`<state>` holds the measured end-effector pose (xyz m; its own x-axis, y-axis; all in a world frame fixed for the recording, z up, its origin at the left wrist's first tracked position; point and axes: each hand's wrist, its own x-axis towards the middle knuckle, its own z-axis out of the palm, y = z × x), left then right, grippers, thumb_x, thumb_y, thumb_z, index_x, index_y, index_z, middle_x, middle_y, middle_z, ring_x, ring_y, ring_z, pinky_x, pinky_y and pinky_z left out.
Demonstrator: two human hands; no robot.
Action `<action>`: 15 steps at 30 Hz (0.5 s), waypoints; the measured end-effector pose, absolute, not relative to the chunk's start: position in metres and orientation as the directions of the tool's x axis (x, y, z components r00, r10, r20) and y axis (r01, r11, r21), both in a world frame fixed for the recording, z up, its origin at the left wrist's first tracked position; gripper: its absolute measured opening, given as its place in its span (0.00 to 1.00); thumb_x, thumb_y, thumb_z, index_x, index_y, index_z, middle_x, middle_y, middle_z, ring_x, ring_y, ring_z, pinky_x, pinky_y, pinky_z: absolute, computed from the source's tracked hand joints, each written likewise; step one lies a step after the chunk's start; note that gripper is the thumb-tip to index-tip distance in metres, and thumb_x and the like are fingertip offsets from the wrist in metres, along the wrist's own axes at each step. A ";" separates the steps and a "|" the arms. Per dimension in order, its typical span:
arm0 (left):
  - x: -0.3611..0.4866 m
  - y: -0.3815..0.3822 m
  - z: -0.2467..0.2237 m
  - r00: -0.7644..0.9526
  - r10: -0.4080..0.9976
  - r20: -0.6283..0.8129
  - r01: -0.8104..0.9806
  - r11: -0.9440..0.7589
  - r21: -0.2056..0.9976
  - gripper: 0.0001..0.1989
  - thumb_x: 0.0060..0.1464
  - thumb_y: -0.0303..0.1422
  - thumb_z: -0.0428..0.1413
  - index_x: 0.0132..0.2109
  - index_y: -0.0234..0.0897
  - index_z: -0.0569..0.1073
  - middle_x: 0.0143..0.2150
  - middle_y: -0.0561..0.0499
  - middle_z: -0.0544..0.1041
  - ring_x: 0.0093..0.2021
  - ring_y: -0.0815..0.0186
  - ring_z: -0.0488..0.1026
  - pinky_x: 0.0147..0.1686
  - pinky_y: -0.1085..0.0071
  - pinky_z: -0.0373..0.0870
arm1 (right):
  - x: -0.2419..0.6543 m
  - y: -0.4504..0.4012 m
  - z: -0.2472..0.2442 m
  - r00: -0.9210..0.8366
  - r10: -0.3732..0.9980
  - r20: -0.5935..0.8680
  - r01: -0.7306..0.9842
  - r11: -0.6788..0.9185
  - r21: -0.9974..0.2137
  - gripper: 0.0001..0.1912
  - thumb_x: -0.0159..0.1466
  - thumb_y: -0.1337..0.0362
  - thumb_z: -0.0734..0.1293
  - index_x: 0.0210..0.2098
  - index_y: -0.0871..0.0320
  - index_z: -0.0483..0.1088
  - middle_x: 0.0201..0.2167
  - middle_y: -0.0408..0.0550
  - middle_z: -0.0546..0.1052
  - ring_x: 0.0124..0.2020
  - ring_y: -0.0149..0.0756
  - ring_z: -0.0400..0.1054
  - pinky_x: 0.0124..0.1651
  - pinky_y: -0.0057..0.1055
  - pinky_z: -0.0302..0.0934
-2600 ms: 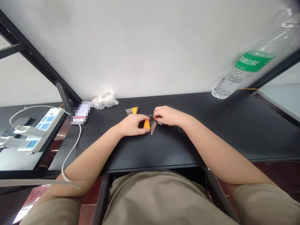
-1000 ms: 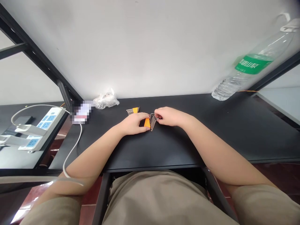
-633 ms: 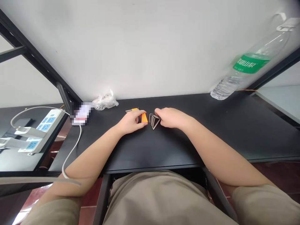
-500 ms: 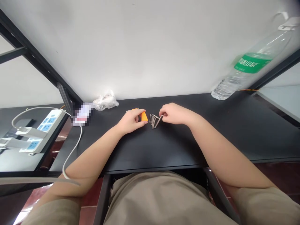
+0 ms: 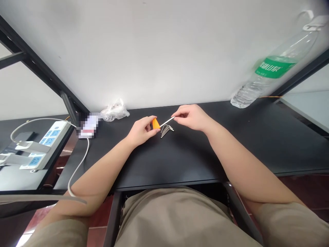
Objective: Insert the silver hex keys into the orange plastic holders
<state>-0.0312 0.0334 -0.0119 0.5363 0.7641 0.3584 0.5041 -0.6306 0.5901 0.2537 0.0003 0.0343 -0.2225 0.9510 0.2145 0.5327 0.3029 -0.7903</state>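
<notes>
Since the earlier frame my right grip [image 5: 190,117] has lifted away from the pile and drawn out one long steel hex key [image 5: 167,121], while my left grip [image 5: 140,131] has turned slightly, with an orange plastic holder [image 5: 155,123] closed in it. The right grip pinches the near end of the key between thumb and fingers. The key's far end reaches to the holder, though I cannot tell whether they touch.

The remaining L-shaped hex keys [image 5: 166,130] lie in a loose bunch on the black bench [image 5: 195,161], just below the held key and between my grips. Nothing stands between the grips.

Past my left grip lie a crumpled clear plastic bag [image 5: 114,111] and a pixelated item [image 5: 88,125], too blurred to tell. Further left, a white cable [image 5: 82,161] runs from a power strip [image 5: 43,144] past my left forearm [image 5: 99,185]. Well beyond my right grip, a clear water bottle [image 5: 253,89] with a green label stands out of the way at the bench's far edge.
</notes>
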 end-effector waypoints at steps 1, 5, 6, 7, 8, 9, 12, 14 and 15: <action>-0.031 0.033 -0.012 0.527 0.769 0.361 0.506 -0.625 0.594 0.27 0.58 0.45 0.64 0.61 0.40 0.75 0.33 0.54 0.76 0.32 0.67 0.72 0.38 0.69 0.71 | 0.253 0.000 0.035 -0.222 0.949 0.226 0.541 0.312 -0.781 0.09 0.61 0.59 0.72 0.39 0.52 0.84 0.38 0.47 0.80 0.34 0.38 0.72 0.37 0.36 0.65; -0.032 0.034 -0.012 0.509 0.775 0.373 0.510 -0.621 0.595 0.26 0.57 0.43 0.65 0.60 0.40 0.75 0.33 0.54 0.76 0.31 0.68 0.72 0.38 0.69 0.71 | 0.253 -0.001 0.036 -0.211 0.945 0.250 0.567 0.326 -0.757 0.09 0.60 0.60 0.72 0.39 0.53 0.84 0.37 0.47 0.81 0.33 0.38 0.71 0.36 0.36 0.65; -0.032 0.034 -0.012 0.510 0.773 0.378 0.509 -0.625 0.591 0.26 0.57 0.43 0.65 0.60 0.40 0.76 0.33 0.54 0.76 0.31 0.68 0.72 0.38 0.69 0.71 | 0.252 -0.001 0.036 -0.209 0.945 0.253 0.570 0.327 -0.754 0.09 0.60 0.60 0.72 0.39 0.53 0.84 0.37 0.47 0.81 0.33 0.38 0.71 0.37 0.36 0.65; -0.032 0.034 -0.012 0.512 0.769 0.382 0.508 -0.630 0.587 0.26 0.57 0.43 0.65 0.60 0.39 0.76 0.33 0.54 0.76 0.31 0.68 0.72 0.38 0.69 0.71 | 0.252 -0.002 0.036 -0.207 0.945 0.255 0.572 0.328 -0.752 0.09 0.60 0.60 0.72 0.39 0.53 0.84 0.37 0.48 0.81 0.33 0.38 0.72 0.37 0.36 0.65; -0.032 0.034 -0.011 0.516 0.765 0.386 0.505 -0.635 0.584 0.26 0.57 0.43 0.65 0.60 0.39 0.76 0.33 0.55 0.76 0.30 0.68 0.71 0.38 0.69 0.71 | 0.252 -0.002 0.036 -0.206 0.944 0.257 0.575 0.329 -0.749 0.09 0.61 0.60 0.72 0.39 0.53 0.84 0.37 0.47 0.81 0.33 0.38 0.72 0.37 0.36 0.65; -0.032 0.034 -0.010 0.519 0.761 0.389 0.503 -0.640 0.581 0.25 0.58 0.43 0.65 0.60 0.39 0.76 0.33 0.55 0.76 0.30 0.69 0.71 0.38 0.69 0.71 | 0.252 -0.002 0.036 -0.204 0.944 0.260 0.579 0.330 -0.745 0.09 0.61 0.60 0.72 0.39 0.53 0.84 0.37 0.47 0.81 0.33 0.38 0.72 0.37 0.36 0.65; -0.031 0.033 -0.009 0.535 0.748 0.392 0.504 -0.655 0.563 0.25 0.58 0.43 0.64 0.59 0.39 0.76 0.32 0.55 0.75 0.31 0.68 0.72 0.38 0.69 0.71 | 0.250 -0.003 0.037 -0.200 0.943 0.266 0.591 0.332 -0.735 0.09 0.61 0.61 0.72 0.39 0.53 0.84 0.37 0.46 0.81 0.33 0.38 0.72 0.37 0.36 0.65; -0.031 0.033 -0.010 0.543 0.743 0.391 0.514 -0.662 0.545 0.25 0.58 0.43 0.64 0.59 0.39 0.76 0.31 0.55 0.75 0.32 0.67 0.73 0.38 0.69 0.71 | 0.249 -0.004 0.037 -0.195 0.943 0.268 0.605 0.331 -0.724 0.08 0.61 0.62 0.72 0.38 0.53 0.84 0.36 0.46 0.81 0.32 0.37 0.72 0.37 0.36 0.65; -0.031 0.033 -0.010 0.542 0.744 0.391 0.523 -0.663 0.536 0.25 0.58 0.43 0.64 0.59 0.39 0.76 0.31 0.55 0.74 0.32 0.66 0.73 0.38 0.69 0.71 | 0.248 -0.004 0.037 -0.193 0.944 0.269 0.614 0.330 -0.717 0.08 0.61 0.62 0.72 0.38 0.53 0.84 0.36 0.46 0.81 0.32 0.37 0.72 0.36 0.36 0.65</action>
